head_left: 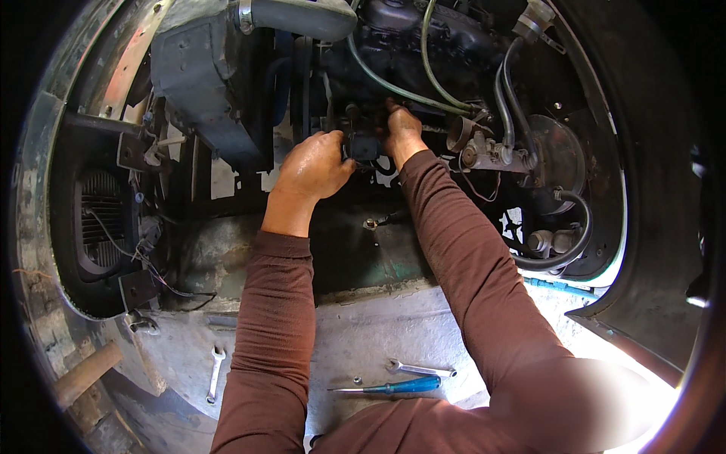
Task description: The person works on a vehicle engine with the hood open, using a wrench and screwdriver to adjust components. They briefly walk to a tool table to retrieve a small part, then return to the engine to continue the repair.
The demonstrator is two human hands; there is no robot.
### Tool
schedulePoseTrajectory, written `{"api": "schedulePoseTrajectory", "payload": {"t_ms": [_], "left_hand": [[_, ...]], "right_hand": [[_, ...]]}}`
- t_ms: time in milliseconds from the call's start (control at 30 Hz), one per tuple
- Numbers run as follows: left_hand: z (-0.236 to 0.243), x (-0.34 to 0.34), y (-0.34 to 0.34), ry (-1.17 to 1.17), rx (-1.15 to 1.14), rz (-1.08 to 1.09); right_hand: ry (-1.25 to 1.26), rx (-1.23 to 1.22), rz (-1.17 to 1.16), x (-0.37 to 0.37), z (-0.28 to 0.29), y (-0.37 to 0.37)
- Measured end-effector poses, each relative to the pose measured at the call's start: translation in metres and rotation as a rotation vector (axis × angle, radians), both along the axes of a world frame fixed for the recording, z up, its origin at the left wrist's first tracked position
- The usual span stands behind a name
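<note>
Deep in an engine bay, both my arms reach up to a small dark boxy engine part [366,145]. My left hand [310,166] is closed at its left side, the thumb bent toward it; the fingertips are hidden. On the other side, a little higher, my right hand [401,130] has its fingers curled against the dark machinery, and what they hold is hidden. Just behind them stands the grimy engine block [401,38]. A clear hose [393,92] runs down to a fitting just right of my right hand.
On the grey metal ledge [340,333] lie a blue-handled screwdriver [412,385], a wrench [423,369], a small nut [358,380] and another wrench [216,374]. A large dark housing [197,76] stands left. A round booster [563,155] with black hoses is at right.
</note>
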State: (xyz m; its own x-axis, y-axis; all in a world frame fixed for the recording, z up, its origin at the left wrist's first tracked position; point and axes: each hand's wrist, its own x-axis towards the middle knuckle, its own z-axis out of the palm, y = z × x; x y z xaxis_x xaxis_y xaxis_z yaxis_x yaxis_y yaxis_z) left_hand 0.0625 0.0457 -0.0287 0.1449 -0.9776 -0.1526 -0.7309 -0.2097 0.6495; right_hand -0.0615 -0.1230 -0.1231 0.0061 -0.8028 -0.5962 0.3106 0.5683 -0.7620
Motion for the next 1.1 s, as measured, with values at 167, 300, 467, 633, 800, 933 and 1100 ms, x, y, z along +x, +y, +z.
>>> {"api": "schedulePoseTrajectory", "payload": {"t_ms": [167, 300, 467, 633, 800, 933, 1100], "left_hand": [[-0.002, 0.0, -0.001, 0.024, -0.001, 0.001], [-0.007, 0.009, 0.006, -0.05, -0.069, 0.032], [0.014, -0.008, -0.003, 0.013, 0.066, 0.003], [0.006, 0.004, 0.004, -0.043, -0.006, 0.023], [0.006, 0.0, 0.002, -0.016, 0.015, 0.014], [0.003, 0.0, -0.001, 0.0, 0.058, -0.013], [0.005, 0.001, 0.003, -0.032, 0.03, 0.016]], "right_hand": [[-0.142, 0.086, -0.048, -0.003, -0.011, -0.008], [-0.256, 0.042, 0.033, 0.001, 0.018, 0.017], [-0.178, 0.107, -0.107, -0.014, -0.044, -0.042], [-0.237, 0.117, -0.122, 0.009, -0.047, -0.034], [-0.079, 0.121, -0.097, 0.005, -0.057, -0.036], [0.035, 0.132, -0.164, 0.012, -0.06, -0.039], [-0.103, 0.015, -0.057, 0.007, -0.058, -0.028]]}}
